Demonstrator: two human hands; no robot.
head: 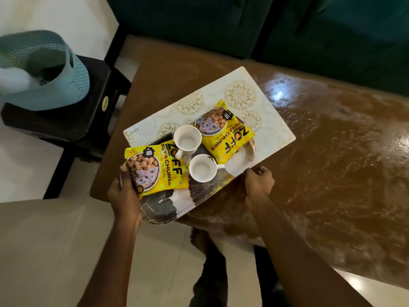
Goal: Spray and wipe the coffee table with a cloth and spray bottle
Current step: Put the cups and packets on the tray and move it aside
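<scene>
Head view. Both hands grip a patterned tray over the near left corner of the coffee table, whose brown top is glossy and streaked. Left hand closed on the tray at its left edge, thumb pressing on a yellow packet. Right hand curled shut on the tray's right edge. On the tray: two white cups, both empty, between the near packet and a second packet. Beneath the tray's far end, a pale mat with gold medallions lies flat on the table. At left, a teal basket sits on a black stool. Cloth and spray bottle cannot be made out
</scene>
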